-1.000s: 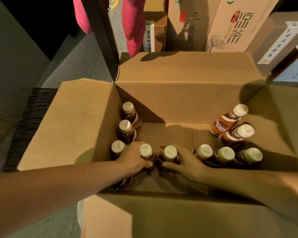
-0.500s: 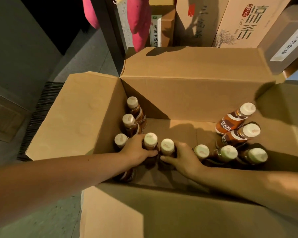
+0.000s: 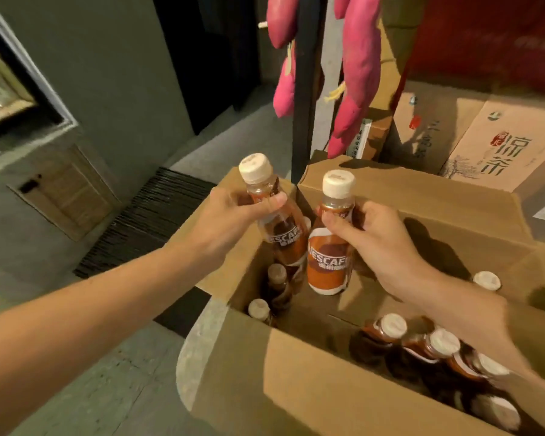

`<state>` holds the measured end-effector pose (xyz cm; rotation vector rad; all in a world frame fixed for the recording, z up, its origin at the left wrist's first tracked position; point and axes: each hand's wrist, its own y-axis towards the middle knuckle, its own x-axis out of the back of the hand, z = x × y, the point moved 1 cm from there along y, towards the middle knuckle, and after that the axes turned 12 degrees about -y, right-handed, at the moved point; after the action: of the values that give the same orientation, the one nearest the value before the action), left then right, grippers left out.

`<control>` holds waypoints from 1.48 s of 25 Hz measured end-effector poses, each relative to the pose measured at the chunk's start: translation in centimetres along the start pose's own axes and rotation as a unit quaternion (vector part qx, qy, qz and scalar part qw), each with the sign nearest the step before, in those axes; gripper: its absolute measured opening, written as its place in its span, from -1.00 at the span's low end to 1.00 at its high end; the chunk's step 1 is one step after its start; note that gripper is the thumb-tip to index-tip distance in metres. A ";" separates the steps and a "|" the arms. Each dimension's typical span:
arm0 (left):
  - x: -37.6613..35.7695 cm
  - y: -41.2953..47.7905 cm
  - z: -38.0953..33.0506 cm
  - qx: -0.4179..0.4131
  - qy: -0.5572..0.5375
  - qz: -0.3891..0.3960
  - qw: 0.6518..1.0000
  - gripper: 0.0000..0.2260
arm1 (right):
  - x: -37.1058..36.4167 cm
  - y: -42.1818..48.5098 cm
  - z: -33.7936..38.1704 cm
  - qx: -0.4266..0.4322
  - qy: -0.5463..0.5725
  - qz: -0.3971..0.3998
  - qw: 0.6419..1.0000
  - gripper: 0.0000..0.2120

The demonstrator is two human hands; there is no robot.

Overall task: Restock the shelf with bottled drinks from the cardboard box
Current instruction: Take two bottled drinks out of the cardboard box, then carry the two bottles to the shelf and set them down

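The cardboard box (image 3: 343, 388) sits open on the floor with its flaps folded outward, which leaves the tops of the remaining bottles (image 3: 422, 344) free to reach from above; most cluster in the near right corner, a couple stand along the left wall, and one cap shows by the right side. Two bottles are clear of the box, held above its opening, presumably so both can go to the shelf in one trip; the shelf itself cannot be made out here. The left hand (image 3: 230, 228) reaches forward on a nearly straight arm, its grip wrapped around the left bottle (image 3: 277, 225) just under the cap, tilting it. The right hand (image 3: 378, 243) closes its grip on the neck and shoulder of the right bottle (image 3: 331, 243), which hangs almost upright
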<state>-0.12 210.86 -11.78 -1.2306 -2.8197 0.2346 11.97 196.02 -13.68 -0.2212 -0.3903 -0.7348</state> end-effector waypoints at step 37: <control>112.4 -7.7 -18.6 -0.245 -0.013 -0.479 0.843 -0.93 | -101.6 20.3 70.6 0.341 0.127 0.384 0.849 -0.92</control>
<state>-80.13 290.17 6.78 0.3107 -3.1792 -0.5463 -61.53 295.59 6.36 0.3864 -0.2543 0.1969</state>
